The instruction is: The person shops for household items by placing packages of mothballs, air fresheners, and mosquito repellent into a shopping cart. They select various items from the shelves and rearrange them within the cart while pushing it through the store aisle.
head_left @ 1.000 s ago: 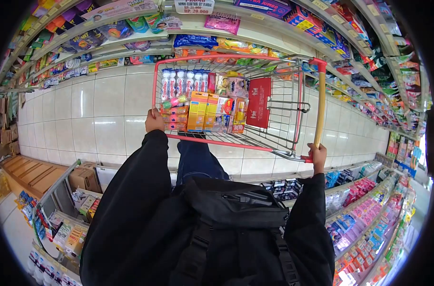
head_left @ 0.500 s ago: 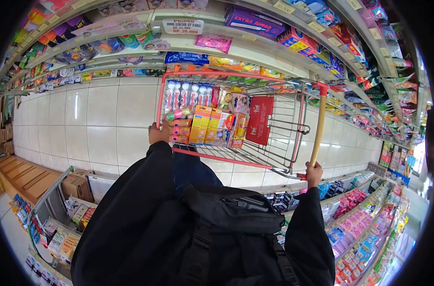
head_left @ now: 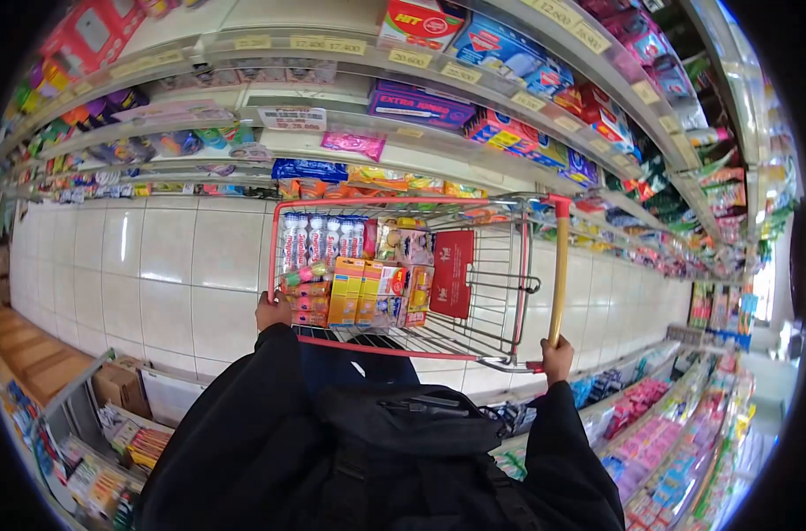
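A shopping cart (head_left: 403, 354) with a red rim stands sideways in front of me, its yellow handle (head_left: 560, 274) to the right. My left hand (head_left: 273, 311) is closed round the near corner of the rim at the cart's left end. Around the near end of the handle, my right hand (head_left: 558, 360) is wrapped. White bottles (head_left: 314, 241) with red lettering, yellow boxes (head_left: 354, 292) and several colourful packets (head_left: 306, 301) fill the left part of the basket. A red panel (head_left: 452, 274) hangs at its middle; wire mesh shows to the right.
Stocked shelves (head_left: 412, 57) with price labels run along the far side, close to the cart. More shelves (head_left: 651, 442) line the near right. At lower left are a cardboard box (head_left: 120, 389) and a brown wooden surface (head_left: 40, 354). Pale floor tiles (head_left: 155, 257) stretch along the aisle.
The view has tilted up, so the cart and both hands appear lower and slightly further left. More of the upper shelves shows. Both hands keep their holds.
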The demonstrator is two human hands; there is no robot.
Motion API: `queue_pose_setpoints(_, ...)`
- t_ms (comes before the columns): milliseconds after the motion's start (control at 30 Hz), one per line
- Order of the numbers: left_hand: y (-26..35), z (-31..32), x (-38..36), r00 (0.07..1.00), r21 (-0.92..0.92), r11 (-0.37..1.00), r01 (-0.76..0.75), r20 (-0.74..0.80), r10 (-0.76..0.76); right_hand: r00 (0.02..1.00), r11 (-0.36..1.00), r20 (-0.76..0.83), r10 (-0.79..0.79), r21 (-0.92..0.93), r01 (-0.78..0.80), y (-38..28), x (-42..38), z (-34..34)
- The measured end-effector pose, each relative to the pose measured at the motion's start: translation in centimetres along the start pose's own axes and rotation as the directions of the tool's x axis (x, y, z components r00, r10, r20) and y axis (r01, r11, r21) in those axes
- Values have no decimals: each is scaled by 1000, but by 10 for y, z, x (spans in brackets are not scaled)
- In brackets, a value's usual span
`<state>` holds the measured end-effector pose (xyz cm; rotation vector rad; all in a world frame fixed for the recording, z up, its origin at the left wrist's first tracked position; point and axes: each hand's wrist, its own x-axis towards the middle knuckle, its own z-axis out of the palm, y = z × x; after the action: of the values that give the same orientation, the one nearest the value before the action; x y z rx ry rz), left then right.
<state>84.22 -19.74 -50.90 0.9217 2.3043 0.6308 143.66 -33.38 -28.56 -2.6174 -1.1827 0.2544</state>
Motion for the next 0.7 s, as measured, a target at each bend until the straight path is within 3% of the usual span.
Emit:
queue_pose_setpoints(100,-7,3,0,997,-11,998,-58,-51,57,997,997,15,-77,-28,77,-13,-4,-6)
queue_pose_setpoints(133,-9,4,-3,995,-20,997,-69,-72,67,984,985,-111,-139,86,148,-44,-18,-12)
queue_pose_setpoints(200,-4,-3,-7,997,-34,997,-70,-41,68,903,968,-347,-252,-91,235,-32,-13,-4)
queue_pose_setpoints(233,0,-5,-9,998,-51,997,-62,-38,60,839,973,-518,-167,49,224,-41,-13,6)
queue_pose_setpoints(267,2,-2,-9,998,-49,998,-50,-45,48,789,958,-595,-156,105,268,-80,-18,9)
queue_pose_setpoints(333,1,-3,-10,998,-15,999,-50,-39,50,756,833,-560,-340,195,518,-141,-19,39)
queue_pose_setpoints(400,5,-8,-12,999,16,1000,-12,-32,12,737,640,-176,-653,392,661,-247,-49,62)
queue_pose_setpoints(433,10,-9,-11,1000,26,1000,4,-26,-3,535,476,-86,-840,356,804,-277,-47,101)
queue_pose_setpoints(467,13,-10,-10,1000,22,1000,6,-28,-6,493,479,102,-864,463,746,-320,-63,124)
queue_pose_setpoints(533,14,-11,-12,999,16,999,27,-26,-27,175,356,348,-921,570,740,-365,-67,203)
queue_pose_setpoints(600,18,-15,-11,1000,-24,999,24,2,-24,43,243,454,-890,393,887,-380,-69,290)
queue_pose_setpoints(700,14,-11,-11,999,-17,999,48,10,-48,108,201,400,-910,198,959,-389,-78,357)
